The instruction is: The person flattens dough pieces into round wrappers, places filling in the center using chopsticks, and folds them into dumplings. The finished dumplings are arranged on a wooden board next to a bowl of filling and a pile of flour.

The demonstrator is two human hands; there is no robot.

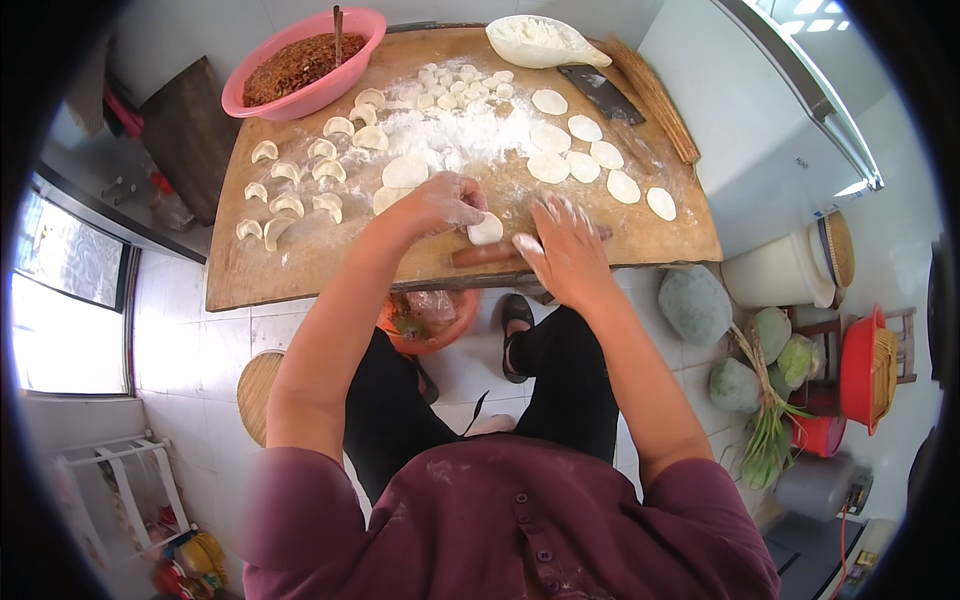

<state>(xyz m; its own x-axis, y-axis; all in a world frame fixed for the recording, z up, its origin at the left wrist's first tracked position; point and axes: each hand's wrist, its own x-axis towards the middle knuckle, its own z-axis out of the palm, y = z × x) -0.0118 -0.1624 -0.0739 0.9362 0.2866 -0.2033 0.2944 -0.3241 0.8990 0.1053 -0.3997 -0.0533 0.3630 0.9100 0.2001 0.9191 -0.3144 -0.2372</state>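
Observation:
My left hand (450,202) pinches the edge of a small dough wrapper (485,229) near the front of the wooden board (360,259). Under my right palm lies a wooden rolling pin (487,253), its left end beside the wrapper; my floury right hand (562,244) rests on it with fingers extended. Rolled round wrappers (548,168) are spread to the right, and more (405,172) lie just behind my left hand. Folded dumplings (286,203) stand at the left. Small dough pieces (450,94) sit in flour at the back.
A pink basin (360,82) of filling stands back left. At the back right are a flour scoop (525,56), a cleaver (600,91) and a straw brush (660,105). The refrigerator (757,112) stands right of the board. Below are an orange basin (442,341) and winter melons (694,304).

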